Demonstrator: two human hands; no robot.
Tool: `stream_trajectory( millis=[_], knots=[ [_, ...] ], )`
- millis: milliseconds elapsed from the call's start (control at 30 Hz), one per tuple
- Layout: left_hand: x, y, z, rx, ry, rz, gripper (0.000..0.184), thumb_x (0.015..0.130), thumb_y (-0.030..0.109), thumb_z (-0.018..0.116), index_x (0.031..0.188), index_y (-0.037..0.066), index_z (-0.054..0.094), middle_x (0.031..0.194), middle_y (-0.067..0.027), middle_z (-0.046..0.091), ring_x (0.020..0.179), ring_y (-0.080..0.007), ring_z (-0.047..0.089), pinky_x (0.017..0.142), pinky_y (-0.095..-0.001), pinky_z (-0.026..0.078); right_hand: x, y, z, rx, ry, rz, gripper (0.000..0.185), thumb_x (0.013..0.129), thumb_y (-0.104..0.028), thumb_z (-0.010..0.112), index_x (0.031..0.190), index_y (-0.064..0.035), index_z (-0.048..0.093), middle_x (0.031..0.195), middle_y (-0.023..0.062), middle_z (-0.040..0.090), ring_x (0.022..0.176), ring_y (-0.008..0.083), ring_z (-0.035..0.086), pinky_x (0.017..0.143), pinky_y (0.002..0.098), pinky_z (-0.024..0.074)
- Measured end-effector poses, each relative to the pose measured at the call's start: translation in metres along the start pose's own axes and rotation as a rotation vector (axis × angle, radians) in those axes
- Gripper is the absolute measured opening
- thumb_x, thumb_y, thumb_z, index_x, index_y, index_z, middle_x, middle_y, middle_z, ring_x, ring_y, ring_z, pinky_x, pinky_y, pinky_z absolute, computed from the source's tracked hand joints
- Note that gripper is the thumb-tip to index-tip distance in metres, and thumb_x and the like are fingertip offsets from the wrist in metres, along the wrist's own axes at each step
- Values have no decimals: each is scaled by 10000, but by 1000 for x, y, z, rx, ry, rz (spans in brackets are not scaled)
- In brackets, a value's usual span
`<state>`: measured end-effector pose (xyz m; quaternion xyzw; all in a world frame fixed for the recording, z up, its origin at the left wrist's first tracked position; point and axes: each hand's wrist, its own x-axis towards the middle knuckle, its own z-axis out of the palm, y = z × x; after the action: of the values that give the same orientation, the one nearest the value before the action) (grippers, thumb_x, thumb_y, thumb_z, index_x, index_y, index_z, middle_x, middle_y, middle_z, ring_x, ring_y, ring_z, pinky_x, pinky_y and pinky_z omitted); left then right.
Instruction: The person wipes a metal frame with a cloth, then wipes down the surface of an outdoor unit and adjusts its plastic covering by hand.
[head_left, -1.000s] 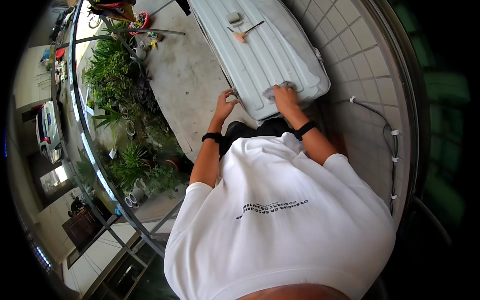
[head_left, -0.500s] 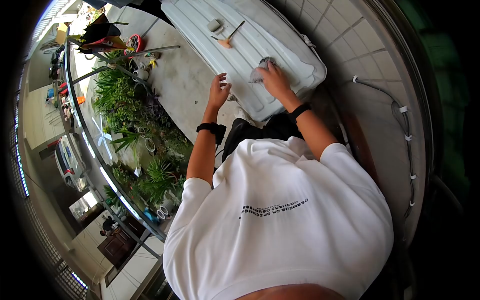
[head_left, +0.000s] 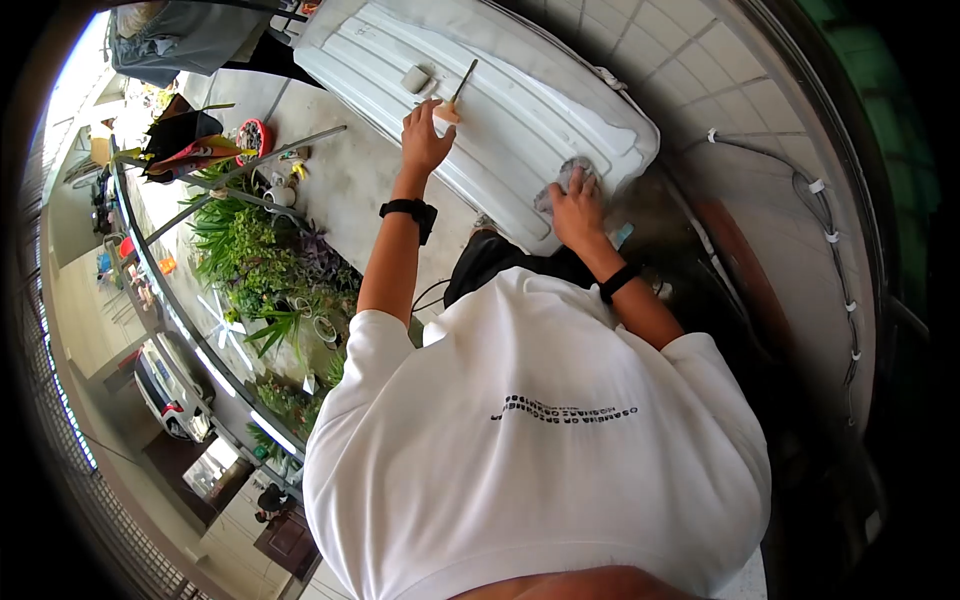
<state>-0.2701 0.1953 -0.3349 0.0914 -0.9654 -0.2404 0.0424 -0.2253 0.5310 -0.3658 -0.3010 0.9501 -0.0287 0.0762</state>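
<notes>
Near end of the white ribbed panel [head_left: 519, 196], in front of me: right hand [head_left: 579, 214] is clasped over the grey wad [head_left: 572, 178], down on the surface. I'd press evenly and work lengthwise. Farther up, left hand [head_left: 425, 145] is at the orange-handled tool [head_left: 447, 111]; can't tell if it grips. I'd keep strokes clear of the grey block [head_left: 416, 79] beyond.

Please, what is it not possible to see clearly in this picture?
All in the head view:
- Part of the grey cloth: covered by the right hand.
- Whether the left hand touches the tool: the hand hides it.
- Smaller shirt lettering: too small.
- Rest of the grey clothing: cut off by the top edge.
</notes>
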Motion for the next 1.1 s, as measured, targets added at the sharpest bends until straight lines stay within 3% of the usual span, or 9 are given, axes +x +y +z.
stream_trajectory(
  millis=[133,200,433,633,733,833,933,1100],
  knots=[
    [17,-19,9,52,4,127,681,821,281,781,1437,175,511,1504,-239,438,1395,-475,405,1133,-557,369,-7,6,-11,273,68,97,429,776,-217,727,1163,-72,610,1463,340,447,1274,573,475,1075,583,420],
    [15,-29,15,18,-78,160,648,841,302,767,1429,171,528,1495,-236,454,1398,-465,407,1128,-548,375,-20,6,-20,364,55,179,386,770,-211,710,1112,-56,619,1454,326,470,1276,569,477,1072,595,419],
    [10,-51,15,-94,-112,328,392,868,189,690,1259,197,661,1294,-124,596,1219,-351,549,1035,-519,414,-17,-16,-8,341,107,439,359,761,-204,717,1077,-65,617,1393,229,547,1172,453,557,994,537,482],
    [27,-60,13,-46,-143,448,309,903,135,630,1185,238,704,1226,-72,631,1195,-297,558,1018,-482,400,19,-42,-28,270,-109,654,397,795,-265,711,1125,-61,630,1398,193,542,1165,425,554,961,548,488],
    [34,-65,13,-23,-183,479,296,910,126,630,1161,255,718,1211,-61,635,1177,-286,563,1006,-481,403,35,-50,-28,198,-118,646,412,793,-263,719,1150,-75,639,1410,175,535,1204,426,532,957,589,471],
    [39,-64,6,-12,-247,470,285,907,125,643,1146,254,727,1210,-66,635,1153,-286,575,982,-474,423,55,-64,-41,135,-81,569,362,788,-244,703,1106,-84,637,1320,157,595,1168,406,558,914,580,475],
    [37,-65,3,-40,-276,468,249,899,133,661,1112,234,741,1206,-76,635,1122,-298,587,943,-454,458,81,-70,-29,187,-58,477,411,786,-249,729,1162,-103,652,1450,146,524,1257,415,507,975,606,429],
    [15,-63,-19,-162,-210,442,227,866,115,718,1071,198,766,1158,-101,639,1064,-326,609,914,-440,512,126,-76,-17,310,73,349,315,762,-201,734,1066,-153,665,1421,86,579,1250,364,526,956,587,432]
  ],
)
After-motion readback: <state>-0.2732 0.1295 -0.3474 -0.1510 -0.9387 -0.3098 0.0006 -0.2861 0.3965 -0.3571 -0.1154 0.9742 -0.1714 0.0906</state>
